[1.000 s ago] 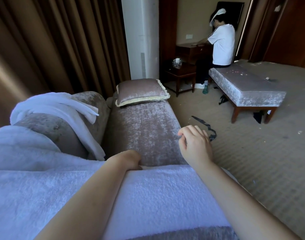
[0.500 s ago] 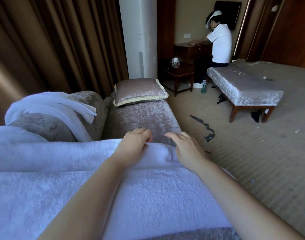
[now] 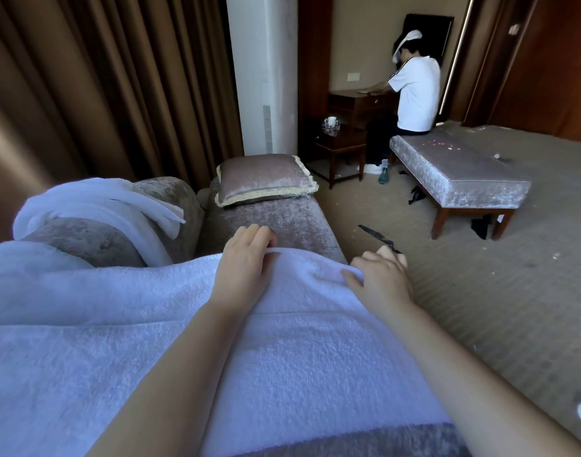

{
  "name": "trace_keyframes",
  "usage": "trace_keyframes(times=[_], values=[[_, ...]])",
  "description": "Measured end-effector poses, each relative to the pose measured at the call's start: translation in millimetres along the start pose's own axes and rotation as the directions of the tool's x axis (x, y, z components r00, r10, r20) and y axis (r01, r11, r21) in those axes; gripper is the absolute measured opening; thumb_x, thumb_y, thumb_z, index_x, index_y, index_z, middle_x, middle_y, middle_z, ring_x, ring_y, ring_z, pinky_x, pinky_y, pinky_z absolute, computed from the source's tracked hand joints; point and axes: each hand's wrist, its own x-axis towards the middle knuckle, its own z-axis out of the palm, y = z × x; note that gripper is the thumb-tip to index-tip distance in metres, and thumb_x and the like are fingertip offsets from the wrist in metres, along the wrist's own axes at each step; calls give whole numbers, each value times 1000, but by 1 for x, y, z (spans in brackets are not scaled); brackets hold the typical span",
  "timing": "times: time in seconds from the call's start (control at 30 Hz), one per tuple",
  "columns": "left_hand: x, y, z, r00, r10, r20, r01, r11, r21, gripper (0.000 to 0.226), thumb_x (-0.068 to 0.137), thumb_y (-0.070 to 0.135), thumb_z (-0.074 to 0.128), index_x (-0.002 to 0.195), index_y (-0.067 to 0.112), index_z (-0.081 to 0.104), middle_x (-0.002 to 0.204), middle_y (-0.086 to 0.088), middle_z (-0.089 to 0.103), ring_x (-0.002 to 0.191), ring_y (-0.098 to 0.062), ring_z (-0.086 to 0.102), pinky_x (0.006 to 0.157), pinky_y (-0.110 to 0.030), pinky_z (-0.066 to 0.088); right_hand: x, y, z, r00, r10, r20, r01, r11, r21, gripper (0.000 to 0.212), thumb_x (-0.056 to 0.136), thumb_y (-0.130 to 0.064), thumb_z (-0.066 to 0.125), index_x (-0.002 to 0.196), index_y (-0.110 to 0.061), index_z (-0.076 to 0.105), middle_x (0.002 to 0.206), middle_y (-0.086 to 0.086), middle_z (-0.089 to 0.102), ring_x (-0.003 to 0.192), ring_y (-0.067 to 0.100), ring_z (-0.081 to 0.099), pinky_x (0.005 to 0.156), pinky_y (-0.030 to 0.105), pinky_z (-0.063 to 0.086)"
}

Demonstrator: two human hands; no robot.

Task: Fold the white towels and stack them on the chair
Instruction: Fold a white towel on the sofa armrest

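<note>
I see my left hand (image 3: 243, 262) curled over the looped-terry white towel (image 3: 282, 357) at its rounded fold; my right hand (image 3: 379, 285) pinches its corner, thumb on top; the crushed-velvet chair (image 3: 282, 222) lies beneath.

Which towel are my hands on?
The spread towel in front; left hand and right hand grip its far edge. The other towel lies draped over the armrest, untouched.

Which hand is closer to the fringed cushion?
Left. The left hand holds the towel directly before the cushion; the right hand is farther off, at the floor side of the seat.
</note>
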Motion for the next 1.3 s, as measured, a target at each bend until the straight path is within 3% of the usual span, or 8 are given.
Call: trace_keyframes(times=[0.2, 0.4, 0.6, 0.73, 0.83, 1.0, 1.13, 1.3], values=[[-5, -5, -12, 1000, -15, 22, 14, 1000, 25, 7, 81, 6, 51, 84, 10, 55, 80, 0, 51, 72, -20, 44, 67, -33, 36, -22, 61, -41, 997, 32, 68, -16, 973, -229, 39, 47, -25, 96, 51, -17, 58, 54, -4, 50, 63, 26, 52, 63, 35, 18], [-7, -2, -24, 999, -12, 40, 9, 997, 78, 15, 76, 3, 54, 86, 10, 63, 80, -2, 56, 71, -27, 51, 67, -32, 37, -38, 94, -72, 971, 230, -65, -239, 944, -228, 27, 63, -15, 88, 59, -8, 62, 59, 10, 55, 60, 31, 57, 68, 37, 35], [-32, 31, -72, 998, -66, 6, 66, 998, 20, 22, 78, -5, 67, 83, 10, 53, 74, 1, 54, 67, -24, 50, 61, -33, 35, -62, 81, -82, 969, 171, -178, -186, 980, -69, 21, 66, -4, 82, 63, -9, 61, 59, 9, 56, 53, 32, 57, 61, 36, 40], [-79, 33, -84, 975, 90, 205, -105, 993, 62, 7, 84, 26, 53, 85, 21, 57, 79, 9, 60, 70, -19, 58, 61, -36, 44, -95, 66, -79, 986, 162, -40, -163, 987, -13, 9, 78, -8, 70, 83, -15, 67, 81, 5, 60, 82, 32, 61, 67, 35, 38], [-115, 39, -90, 953, 139, 270, -166, 983, 82, 13, 86, 23, 50, 89, 20, 63, 96, 3, 66, 84, -20, 62, 71, -38, 48, -127, 50, -73, 993, 113, -10, -113, 993, 21, 22, 82, -15, 70, 104, -17, 67, 105, 1, 63, 98, 27, 60, 78, 40, 46], [-151, 47, -114, 985, 75, 154, -93, 989, 112, 22, 90, 31, 48, 90, 18, 66, 112, 2, 62, 98, -20, 57, 78, -35, 43, -178, 32, -60, 961, -153, -230, 176, 981, 83, 10, 88, -26, 56, 90, -21, 64, 93, -12, 62, 88, 12, 55, 76, 27, 37], [-165, 50, -112, 991, 39, 127, -63, 980, 187, 25, 89, 31, 45, 87, 17, 66, 93, 5, 60, 81, -20, 51, 65, -32, 35, -184, 27, -46, 956, -98, -275, 126, 988, 85, 2, 85, -18, 66, 86, -18, 65, 88, -7, 61, 83, 18, 56, 69, 33, 45], [-163, 54, -106, 996, -10, 90, -8, 980, 200, 19, 87, 25, 44, 79, 19, 60, 83, 8, 55, 76, -16, 44, 64, -32, 35, -182, 21, -45, 938, -112, -328, 121, 993, 6, 10, 83, -12, 48, 76, -18, 53, 76, -5, 50, 75, 18, 43, 67, 29, 31]])
